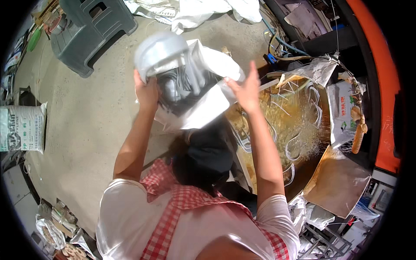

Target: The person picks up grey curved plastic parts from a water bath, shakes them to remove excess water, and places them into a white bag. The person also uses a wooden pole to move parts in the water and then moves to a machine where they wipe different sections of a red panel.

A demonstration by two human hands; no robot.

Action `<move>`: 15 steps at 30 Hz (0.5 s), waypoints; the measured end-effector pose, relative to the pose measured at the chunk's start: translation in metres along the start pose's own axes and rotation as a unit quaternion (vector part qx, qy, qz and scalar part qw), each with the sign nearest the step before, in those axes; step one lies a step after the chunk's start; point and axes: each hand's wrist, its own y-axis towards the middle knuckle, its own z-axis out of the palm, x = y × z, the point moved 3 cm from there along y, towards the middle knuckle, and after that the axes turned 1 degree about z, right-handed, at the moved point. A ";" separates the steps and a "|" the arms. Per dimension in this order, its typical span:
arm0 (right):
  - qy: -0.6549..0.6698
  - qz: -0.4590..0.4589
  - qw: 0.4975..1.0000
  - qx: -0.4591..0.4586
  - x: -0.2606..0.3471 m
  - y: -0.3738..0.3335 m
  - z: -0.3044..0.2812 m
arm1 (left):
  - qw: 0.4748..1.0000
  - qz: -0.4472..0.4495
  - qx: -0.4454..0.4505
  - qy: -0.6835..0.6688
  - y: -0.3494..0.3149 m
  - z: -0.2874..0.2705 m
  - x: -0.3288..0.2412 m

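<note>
A white bag [195,115] hangs open before me, with dark grey, glossy pieces [173,86] visible inside. Over its mouth lies a pale grey, rounded plastic piece [158,50], smeared by motion; its exact kind I cannot tell. My left hand [147,93] is closed at the lower left end of this piece, right beside the bag's rim. At the opposite side, my right hand [246,91] has its fingers spread, and its thumb touches or nearly touches the bag's white edge.
To my right stands a water-filled tank [299,125] with curved white strips floating in it. A cardboard sheet [338,186] leans on its near corner. Grey step stool [91,34] at far left, printed sack [24,128] at left, white sacks [199,13] at the back.
</note>
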 end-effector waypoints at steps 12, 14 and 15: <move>0.224 0.112 0.966 0.063 -0.008 -0.004 0.025 | 0.963 -0.236 0.088 0.097 0.111 0.090 0.189; 0.232 0.116 0.963 0.078 -0.032 -0.012 0.024 | 0.949 -0.264 0.019 0.173 0.106 0.114 0.214; 0.287 0.098 0.950 0.076 -0.040 -0.017 0.021 | 0.917 -0.331 -0.027 0.222 0.103 0.118 0.223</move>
